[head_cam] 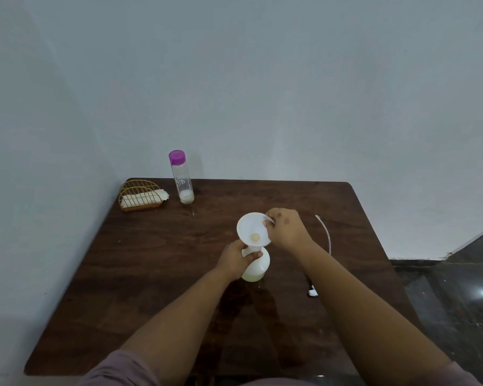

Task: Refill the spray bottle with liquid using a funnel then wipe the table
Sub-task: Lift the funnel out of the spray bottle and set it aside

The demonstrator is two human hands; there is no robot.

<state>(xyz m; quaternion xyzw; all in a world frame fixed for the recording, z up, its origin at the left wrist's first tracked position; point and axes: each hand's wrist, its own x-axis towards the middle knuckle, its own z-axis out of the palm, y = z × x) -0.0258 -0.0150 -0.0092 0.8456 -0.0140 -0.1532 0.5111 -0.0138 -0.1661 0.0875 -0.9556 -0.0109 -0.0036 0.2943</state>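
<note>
A white spray bottle (258,267) without its head stands upright mid-table, holding pale yellowish liquid. A white funnel (252,229) sits in its neck. My left hand (236,260) grips the bottle's neck just under the funnel. My right hand (286,228) pinches the funnel's rim at its right side. The spray head with its thin dip tube (325,235) lies on the table to the right, partly hidden by my right forearm. A clear bottle with a purple cap (182,178), nearly empty, stands at the back left.
A gold wire holder with white cloths (141,196) sits at the table's back-left corner. The dark wooden table (151,260) meets walls behind and on the left. Dark tiled floor (463,296) lies to the right.
</note>
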